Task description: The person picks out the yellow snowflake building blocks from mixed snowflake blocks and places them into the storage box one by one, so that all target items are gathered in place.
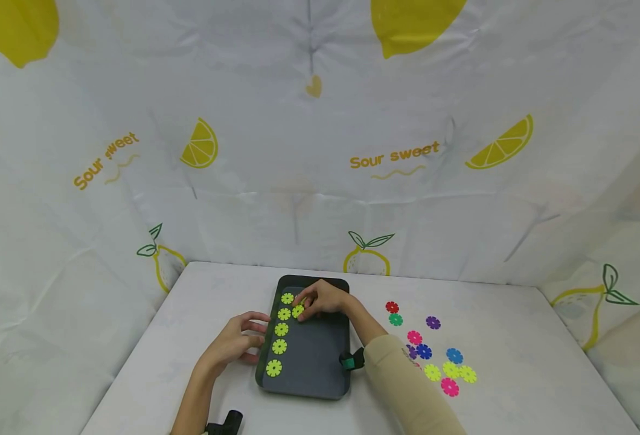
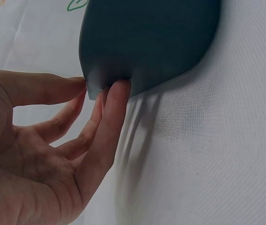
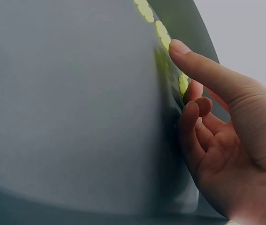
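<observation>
A dark baking tray (image 1: 320, 362) lies on the table, with a column of yellow snowflake discs (image 1: 281, 329) along its left side. My left hand (image 1: 235, 341) holds the tray's left edge; in the left wrist view, thumb and fingers (image 2: 116, 108) meet at the tray's rim (image 2: 147, 47). Over the tray's upper part, my right hand (image 1: 322, 297) pinches a yellow snowflake disc (image 1: 297, 311) between thumb and fingertips, beside the column. In the right wrist view, the right hand (image 3: 236, 126) partly covers the yellow discs (image 3: 163, 35) on the tray.
Right of the tray, loose snowflake discs lie scattered: red (image 1: 392, 307), green (image 1: 395, 319), purple (image 1: 433, 322), pink (image 1: 450, 387), blue (image 1: 454, 355) and several yellow ones (image 1: 432, 372). A lemon-print curtain (image 1: 276, 217) hangs behind the white table (image 1: 507, 338).
</observation>
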`<action>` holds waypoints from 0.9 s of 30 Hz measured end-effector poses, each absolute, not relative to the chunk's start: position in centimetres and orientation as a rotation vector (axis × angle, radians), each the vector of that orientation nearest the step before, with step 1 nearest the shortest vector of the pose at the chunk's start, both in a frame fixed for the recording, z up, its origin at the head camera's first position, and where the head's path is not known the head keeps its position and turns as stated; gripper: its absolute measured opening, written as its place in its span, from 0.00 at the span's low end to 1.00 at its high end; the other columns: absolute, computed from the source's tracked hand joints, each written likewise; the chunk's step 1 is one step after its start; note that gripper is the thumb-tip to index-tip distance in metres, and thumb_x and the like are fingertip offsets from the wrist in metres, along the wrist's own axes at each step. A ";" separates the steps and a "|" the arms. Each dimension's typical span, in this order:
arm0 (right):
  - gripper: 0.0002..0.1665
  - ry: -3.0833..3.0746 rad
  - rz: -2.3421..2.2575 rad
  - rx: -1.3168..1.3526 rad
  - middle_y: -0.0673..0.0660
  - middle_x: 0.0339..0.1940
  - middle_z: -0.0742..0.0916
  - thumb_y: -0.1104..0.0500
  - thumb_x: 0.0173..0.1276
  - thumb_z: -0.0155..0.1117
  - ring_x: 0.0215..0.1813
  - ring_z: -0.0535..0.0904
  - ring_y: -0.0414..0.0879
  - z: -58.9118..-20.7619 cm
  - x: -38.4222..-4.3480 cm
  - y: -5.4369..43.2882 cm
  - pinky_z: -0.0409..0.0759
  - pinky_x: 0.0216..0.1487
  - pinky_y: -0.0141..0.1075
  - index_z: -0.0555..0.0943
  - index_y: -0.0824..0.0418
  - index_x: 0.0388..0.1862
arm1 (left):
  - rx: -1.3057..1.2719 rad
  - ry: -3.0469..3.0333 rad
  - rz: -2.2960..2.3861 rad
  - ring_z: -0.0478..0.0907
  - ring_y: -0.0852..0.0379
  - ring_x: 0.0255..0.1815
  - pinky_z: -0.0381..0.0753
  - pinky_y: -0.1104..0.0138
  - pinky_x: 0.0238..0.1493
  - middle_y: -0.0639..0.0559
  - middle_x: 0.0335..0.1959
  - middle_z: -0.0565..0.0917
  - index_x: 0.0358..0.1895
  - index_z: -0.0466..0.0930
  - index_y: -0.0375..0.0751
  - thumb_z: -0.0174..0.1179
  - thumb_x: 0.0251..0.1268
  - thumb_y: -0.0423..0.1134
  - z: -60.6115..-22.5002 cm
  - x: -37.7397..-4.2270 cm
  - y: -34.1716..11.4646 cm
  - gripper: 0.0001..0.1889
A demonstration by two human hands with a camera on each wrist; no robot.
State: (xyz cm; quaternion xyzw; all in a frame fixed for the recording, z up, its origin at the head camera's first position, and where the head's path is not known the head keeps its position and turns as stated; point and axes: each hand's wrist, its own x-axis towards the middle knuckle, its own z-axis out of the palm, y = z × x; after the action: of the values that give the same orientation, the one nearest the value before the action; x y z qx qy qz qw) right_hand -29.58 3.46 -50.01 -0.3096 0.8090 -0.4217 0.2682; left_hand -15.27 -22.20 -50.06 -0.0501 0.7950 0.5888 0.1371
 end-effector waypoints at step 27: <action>0.22 2.195 -1.120 -0.846 0.52 0.34 0.87 0.66 0.65 0.81 0.30 0.79 0.36 -49.6 -29.4 3.2 0.78 0.33 0.28 0.89 0.66 0.58 | -0.150 2.320 1.692 0.86 0.51 0.44 0.92 0.56 0.35 0.36 0.57 0.84 0.71 0.77 0.37 0.64 0.63 0.26 -49.9 -15.2 -22.1 0.30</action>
State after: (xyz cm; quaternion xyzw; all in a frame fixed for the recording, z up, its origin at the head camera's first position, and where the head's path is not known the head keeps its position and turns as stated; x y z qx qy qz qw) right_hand -29.41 3.21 -49.63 -0.3131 0.8125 -0.4144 0.2648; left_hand -15.22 -22.08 -49.88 -0.0516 0.7998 0.5832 0.1325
